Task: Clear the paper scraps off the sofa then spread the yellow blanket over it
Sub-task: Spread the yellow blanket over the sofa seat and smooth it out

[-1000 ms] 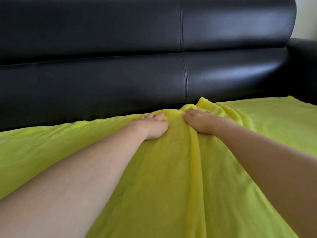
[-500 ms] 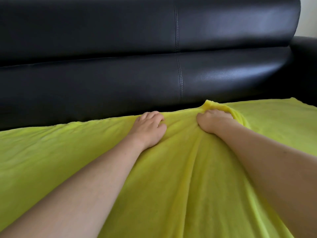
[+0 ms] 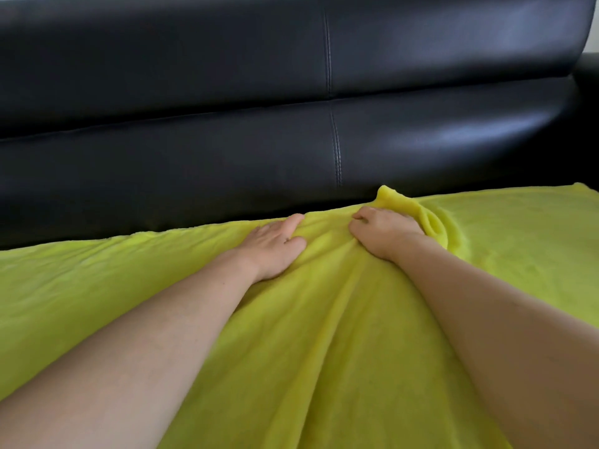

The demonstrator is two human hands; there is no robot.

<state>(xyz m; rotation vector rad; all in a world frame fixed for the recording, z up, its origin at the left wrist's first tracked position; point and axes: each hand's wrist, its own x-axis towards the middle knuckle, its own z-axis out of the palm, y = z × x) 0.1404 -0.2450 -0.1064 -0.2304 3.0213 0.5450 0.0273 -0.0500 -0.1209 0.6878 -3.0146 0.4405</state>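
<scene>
The yellow blanket (image 3: 324, 335) covers the seat of the black leather sofa (image 3: 291, 140) from left to right, its far edge lying along the foot of the backrest. My left hand (image 3: 275, 244) lies flat on the blanket near that far edge, fingers straight and pressing the cloth. My right hand (image 3: 382, 231) is just to its right, fingers curled and bunching a fold of blanket; a raised ridge of cloth stands behind it. Creases fan out from both hands toward me. No paper scraps are in view.
The sofa's backrest fills the upper half of the view, with a stitched seam down its middle. A black armrest (image 3: 588, 79) rises at the far right, with a strip of pale wall (image 3: 593, 24) above it.
Both hands have slid apart along the blanket's far edge, flattening the ridge between them. The right hand's fingers have curled tighter into the cloth, and the bunched fold has shifted right.
</scene>
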